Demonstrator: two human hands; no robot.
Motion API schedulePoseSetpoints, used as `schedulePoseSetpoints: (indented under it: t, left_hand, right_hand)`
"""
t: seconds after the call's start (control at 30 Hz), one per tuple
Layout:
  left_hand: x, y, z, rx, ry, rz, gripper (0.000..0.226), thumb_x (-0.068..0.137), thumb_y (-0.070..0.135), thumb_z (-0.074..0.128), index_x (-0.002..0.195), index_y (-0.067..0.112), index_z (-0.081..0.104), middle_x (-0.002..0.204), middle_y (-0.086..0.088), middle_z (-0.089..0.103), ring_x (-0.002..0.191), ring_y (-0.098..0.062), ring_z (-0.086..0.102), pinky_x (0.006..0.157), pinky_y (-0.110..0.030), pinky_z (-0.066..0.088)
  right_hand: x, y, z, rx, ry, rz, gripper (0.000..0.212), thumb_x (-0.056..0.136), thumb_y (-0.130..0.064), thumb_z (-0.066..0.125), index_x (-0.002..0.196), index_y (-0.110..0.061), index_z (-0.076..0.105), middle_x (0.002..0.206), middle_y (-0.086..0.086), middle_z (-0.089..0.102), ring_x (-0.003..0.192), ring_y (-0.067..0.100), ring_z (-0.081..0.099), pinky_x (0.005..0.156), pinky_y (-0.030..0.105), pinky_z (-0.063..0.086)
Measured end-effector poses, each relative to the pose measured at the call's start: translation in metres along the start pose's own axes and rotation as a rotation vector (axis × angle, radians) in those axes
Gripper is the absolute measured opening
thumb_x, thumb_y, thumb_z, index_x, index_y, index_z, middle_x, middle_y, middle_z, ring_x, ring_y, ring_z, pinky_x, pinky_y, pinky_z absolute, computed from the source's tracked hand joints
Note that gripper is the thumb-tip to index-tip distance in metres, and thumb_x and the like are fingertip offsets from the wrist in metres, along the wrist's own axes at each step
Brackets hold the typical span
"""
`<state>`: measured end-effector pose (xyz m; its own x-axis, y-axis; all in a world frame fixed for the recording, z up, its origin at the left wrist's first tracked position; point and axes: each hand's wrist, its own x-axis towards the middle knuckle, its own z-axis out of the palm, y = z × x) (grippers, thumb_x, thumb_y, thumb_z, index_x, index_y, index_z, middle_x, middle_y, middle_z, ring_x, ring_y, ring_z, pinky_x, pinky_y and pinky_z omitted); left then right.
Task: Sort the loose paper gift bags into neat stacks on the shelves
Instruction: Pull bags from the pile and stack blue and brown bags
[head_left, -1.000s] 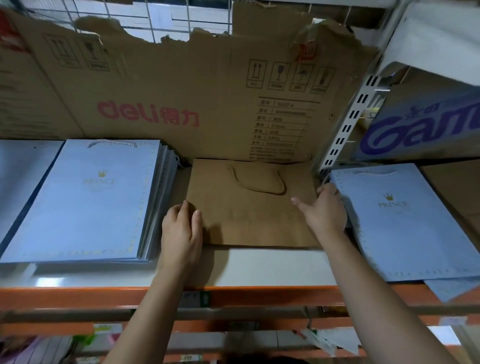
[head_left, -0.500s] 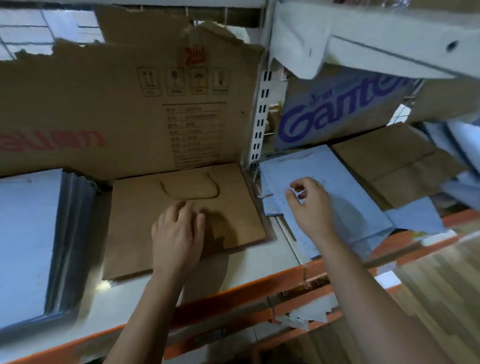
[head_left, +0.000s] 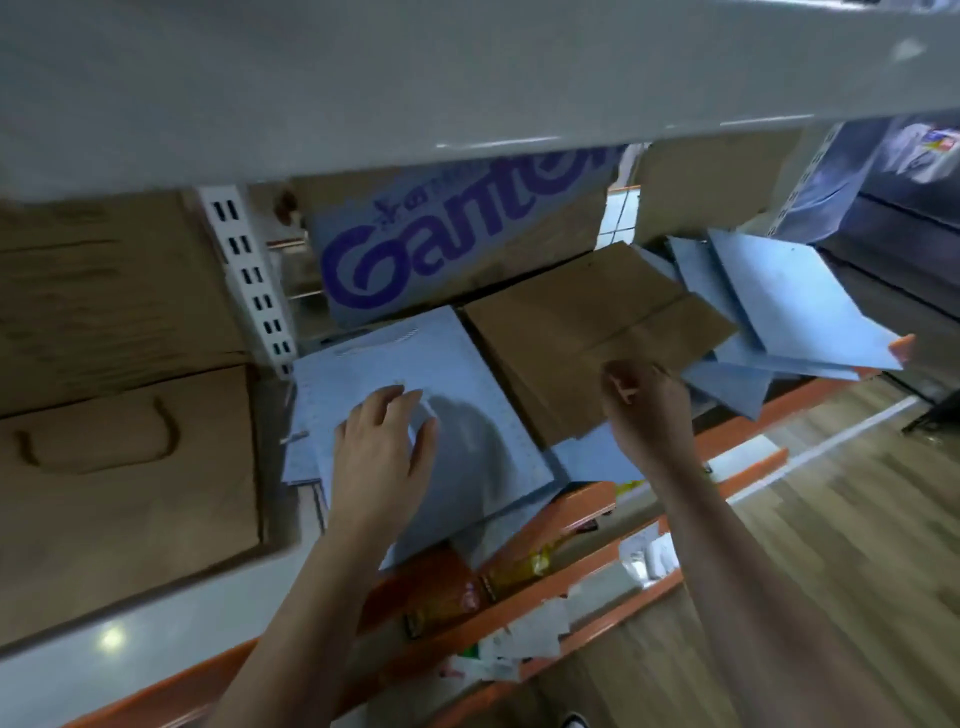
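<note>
A light blue gift bag (head_left: 467, 395) lies flat on the shelf, sticking out over the orange front edge (head_left: 582, 499). My left hand (head_left: 384, 441) rests on it with the fingers spread flat. To its right lies a stack of brown paper bags (head_left: 587, 322). My right hand (head_left: 644, 410) has its fingers curled at the near edge of that stack and seems to pinch it. More blue bags (head_left: 789, 301) fan out loosely at the far right. In the left bay a single brown bag with a rope handle (head_left: 130, 467) lies flat.
A white slotted upright (head_left: 249, 275) divides the two bays. A cardboard box with purple lettering (head_left: 447, 244) stands at the back. The shelf above (head_left: 467, 78) hangs low over the bags. Snack packets (head_left: 441, 592) fill the lower shelf. Wooden floor (head_left: 857, 519) lies to the right.
The view has swung right. My left hand left the brown bag in the left bay and now lies on the blue bag. My right hand moved from the blue bag to the brown stack.
</note>
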<state>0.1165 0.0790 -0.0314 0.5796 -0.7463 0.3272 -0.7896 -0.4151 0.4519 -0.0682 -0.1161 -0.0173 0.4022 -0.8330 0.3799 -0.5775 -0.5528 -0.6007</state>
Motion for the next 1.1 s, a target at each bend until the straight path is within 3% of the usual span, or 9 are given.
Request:
schedulePoseSetpoints:
  t: [0.13, 0.23, 0.33, 0.43, 0.53, 0.63, 0.77, 0.93, 1.1]
  left_hand:
    - [0.010, 0.050, 0.032, 0.026, 0.019, -0.017, 0.037, 0.096, 0.034, 0.047, 0.126, 0.014, 0.057, 0.130, -0.009, 0.056, 0.120, -0.029, 0.051, 0.095, -0.046, 0.040]
    - [0.014, 0.074, 0.048, 0.048, 0.028, -0.068, 0.044, 0.094, 0.038, 0.041, 0.124, 0.013, 0.058, 0.129, -0.010, 0.057, 0.118, -0.030, 0.052, 0.092, -0.045, 0.042]
    - [0.012, 0.089, 0.056, 0.072, 0.045, -0.114, 0.048, 0.093, 0.040, 0.038, 0.124, 0.011, 0.059, 0.128, -0.011, 0.057, 0.117, -0.030, 0.052, 0.091, -0.045, 0.042]
    - [0.012, 0.095, 0.060, 0.080, 0.066, -0.165, 0.047, 0.093, 0.040, 0.038, 0.123, 0.011, 0.059, 0.126, -0.011, 0.057, 0.116, -0.031, 0.053, 0.090, -0.045, 0.044]
    - [0.013, 0.097, 0.064, 0.106, 0.086, -0.195, 0.051, 0.094, 0.044, 0.034, 0.122, 0.010, 0.060, 0.125, -0.011, 0.058, 0.115, -0.031, 0.053, 0.089, -0.046, 0.046]
    - [0.012, 0.100, 0.067, 0.132, 0.108, -0.232, 0.055, 0.093, 0.047, 0.029, 0.122, 0.011, 0.060, 0.125, -0.010, 0.057, 0.115, -0.030, 0.053, 0.089, -0.044, 0.044]
    - [0.012, 0.106, 0.070, 0.156, 0.117, -0.266, 0.053, 0.092, 0.048, 0.036, 0.123, 0.013, 0.059, 0.126, -0.009, 0.057, 0.116, -0.029, 0.051, 0.091, -0.043, 0.043]
    - [0.014, 0.108, 0.074, 0.166, 0.103, -0.312, 0.048, 0.083, 0.032, 0.068, 0.126, 0.014, 0.057, 0.132, -0.009, 0.053, 0.121, -0.032, 0.047, 0.095, -0.046, 0.039]
    - [0.019, 0.100, 0.074, 0.181, 0.117, -0.361, 0.048, 0.080, 0.024, 0.071, 0.125, 0.013, 0.058, 0.130, -0.010, 0.054, 0.120, -0.033, 0.046, 0.094, -0.045, 0.039]
  right_hand:
    - [0.042, 0.049, -0.034, 0.015, 0.009, 0.037, 0.018, 0.089, -0.013, 0.062, 0.098, -0.002, 0.072, 0.101, 0.018, 0.067, 0.098, 0.033, 0.060, 0.073, 0.030, 0.038]
    - [0.079, 0.086, -0.040, -0.091, -0.057, -0.034, 0.016, 0.084, -0.005, 0.057, 0.080, 0.003, 0.070, 0.083, 0.022, 0.067, 0.082, 0.036, 0.062, 0.062, 0.030, 0.034]
    - [0.113, 0.114, -0.035, -0.184, -0.215, -0.079, 0.017, 0.088, -0.026, 0.059, 0.081, -0.011, 0.062, 0.084, 0.010, 0.061, 0.077, 0.028, 0.058, 0.063, 0.029, 0.036]
    - [0.140, 0.123, -0.029, -0.299, -0.353, -0.088, 0.038, 0.087, -0.052, 0.060, 0.089, -0.014, 0.059, 0.095, 0.009, 0.058, 0.091, 0.028, 0.056, 0.073, 0.035, 0.045]
    - [0.159, 0.121, -0.026, -0.421, -0.413, -0.074, 0.064, 0.078, -0.065, 0.063, 0.109, -0.009, 0.058, 0.117, 0.017, 0.056, 0.114, 0.038, 0.046, 0.092, 0.046, 0.042]
    - [0.170, 0.121, -0.023, -0.420, -0.440, -0.034, 0.094, 0.069, -0.070, 0.068, 0.135, -0.009, 0.042, 0.138, 0.021, 0.044, 0.129, 0.043, 0.032, 0.103, 0.056, 0.033]
    - [0.180, 0.121, -0.019, -0.389, -0.411, 0.024, 0.115, 0.062, -0.062, 0.078, 0.147, -0.007, 0.022, 0.149, 0.025, 0.024, 0.138, 0.047, 0.018, 0.111, 0.062, 0.019]
    - [0.188, 0.122, -0.018, -0.167, -0.321, 0.075, 0.116, 0.059, -0.044, 0.089, 0.144, -0.004, 0.021, 0.142, 0.022, 0.031, 0.132, 0.042, 0.034, 0.106, 0.052, 0.036]
    - [0.195, 0.129, -0.031, -0.215, -0.269, 0.059, 0.105, 0.061, -0.049, 0.086, 0.139, -0.002, 0.033, 0.136, 0.022, 0.042, 0.122, 0.039, 0.046, 0.093, 0.048, 0.044]
